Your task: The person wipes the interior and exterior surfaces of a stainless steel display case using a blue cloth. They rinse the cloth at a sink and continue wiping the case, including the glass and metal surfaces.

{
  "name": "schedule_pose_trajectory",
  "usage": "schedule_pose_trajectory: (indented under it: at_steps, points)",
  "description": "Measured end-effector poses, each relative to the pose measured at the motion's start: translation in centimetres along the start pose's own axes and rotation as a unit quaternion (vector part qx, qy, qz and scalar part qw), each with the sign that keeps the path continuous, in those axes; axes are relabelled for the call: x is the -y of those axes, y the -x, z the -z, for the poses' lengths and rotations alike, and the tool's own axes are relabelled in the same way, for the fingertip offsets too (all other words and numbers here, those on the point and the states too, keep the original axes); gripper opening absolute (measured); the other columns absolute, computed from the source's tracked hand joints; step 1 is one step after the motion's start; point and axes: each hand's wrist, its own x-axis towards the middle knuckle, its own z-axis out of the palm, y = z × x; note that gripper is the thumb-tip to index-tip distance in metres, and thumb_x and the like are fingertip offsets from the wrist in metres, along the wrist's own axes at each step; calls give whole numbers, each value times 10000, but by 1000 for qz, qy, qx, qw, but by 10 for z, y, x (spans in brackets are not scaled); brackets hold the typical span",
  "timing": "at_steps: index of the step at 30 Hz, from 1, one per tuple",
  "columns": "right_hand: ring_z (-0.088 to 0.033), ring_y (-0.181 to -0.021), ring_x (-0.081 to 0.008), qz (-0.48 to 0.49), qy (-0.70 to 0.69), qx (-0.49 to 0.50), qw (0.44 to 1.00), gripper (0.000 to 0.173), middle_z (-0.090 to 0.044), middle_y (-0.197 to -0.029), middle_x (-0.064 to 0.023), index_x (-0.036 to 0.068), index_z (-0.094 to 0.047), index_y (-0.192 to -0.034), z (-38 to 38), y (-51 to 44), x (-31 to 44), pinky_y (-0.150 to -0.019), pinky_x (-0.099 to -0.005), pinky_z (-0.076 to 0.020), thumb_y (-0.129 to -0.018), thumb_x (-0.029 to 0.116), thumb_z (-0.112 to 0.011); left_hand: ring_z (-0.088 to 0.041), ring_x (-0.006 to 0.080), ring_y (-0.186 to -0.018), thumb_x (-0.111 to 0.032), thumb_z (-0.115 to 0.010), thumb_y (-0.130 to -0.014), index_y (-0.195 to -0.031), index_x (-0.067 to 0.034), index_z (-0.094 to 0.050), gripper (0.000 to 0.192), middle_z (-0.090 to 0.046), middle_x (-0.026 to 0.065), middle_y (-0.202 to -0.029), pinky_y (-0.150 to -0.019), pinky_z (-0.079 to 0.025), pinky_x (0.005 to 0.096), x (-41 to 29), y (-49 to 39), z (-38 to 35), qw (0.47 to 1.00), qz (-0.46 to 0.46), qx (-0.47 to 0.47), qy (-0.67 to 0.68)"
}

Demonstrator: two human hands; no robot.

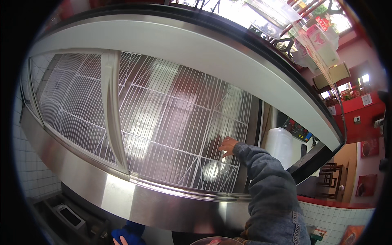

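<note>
My right hand (228, 146), in a grey denim sleeve, reaches through the opening of a display case with a steel frame. Its fingers are spread at the right part of a white wire rack (183, 122), and nothing shows in them. Whether the fingertips press on the wires I cannot tell. Below the rack is a shiny metal floor with bright reflections. At the bottom edge, two fingers of my left hand (122, 240) show against a bunched blue cloth (131, 231), which it seems to hold. The rest of that hand is cut off.
A pale sliding-door frame (111, 104) crosses the case, with a glass pane to its left. Right of the case stand a white plastic container (279, 142) and a scale with coloured keys (295, 130). Plastic bags (321, 46) hang at upper right. A steel ledge (147, 202) runs along the near side.
</note>
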Motion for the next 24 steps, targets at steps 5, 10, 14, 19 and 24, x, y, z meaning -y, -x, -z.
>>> schedule_pose_trajectory:
  at_steps: [5,10,14,19,24]
  points:
    - [-544,-939,-291,-18,-2,24,1000,361,-614,-855,-84,171,-612,-1036,-10,-10,-6,-909,-461,-364,-801,444,-635,-520,327,-1121,-374,-560,-893,-1242,49,-498,552,-529,235,-1238,-980,-377,364,3,-6,-10,999,-7,-19,30]
    - [-566,-860,-287,-55,14,-23,998,288,-617,-807,-88,138,-628,-947,-10,-14,-4,-837,-434,-414,-786,377,-635,-524,332,-1111,-372,-549,-901,-1240,53,-497,546,-528,241,-1236,-981,-376,366,-1,-8,-17,999,5,-9,46]
    - [-589,-833,-304,-122,52,46,990,170,-628,-756,-103,94,-638,-927,8,-23,14,-802,-439,-433,-808,171,-545,-536,295,-1092,-324,-552,-908,-1234,50,-502,499,-548,220,-1215,-954,-396,346,19,-21,-22,999,-28,17,-15]
    - [-585,-906,-279,-87,-73,-231,966,216,-607,-864,-111,76,-618,-976,54,-69,50,-817,-399,-453,-767,119,-581,-553,242,-972,-227,-538,-923,-1211,75,-486,420,-582,178,-1125,-886,-425,326,58,-53,-42,988,-120,-20,90]
    - [-542,-974,-282,-20,-112,-307,945,304,-586,-966,-100,74,-599,-1043,85,-145,75,-887,-400,-431,-758,170,-640,-538,171,-877,-187,-534,-921,-1138,63,-516,331,-595,109,-1002,-811,-437,293,66,-53,-51,981,-101,-17,165]
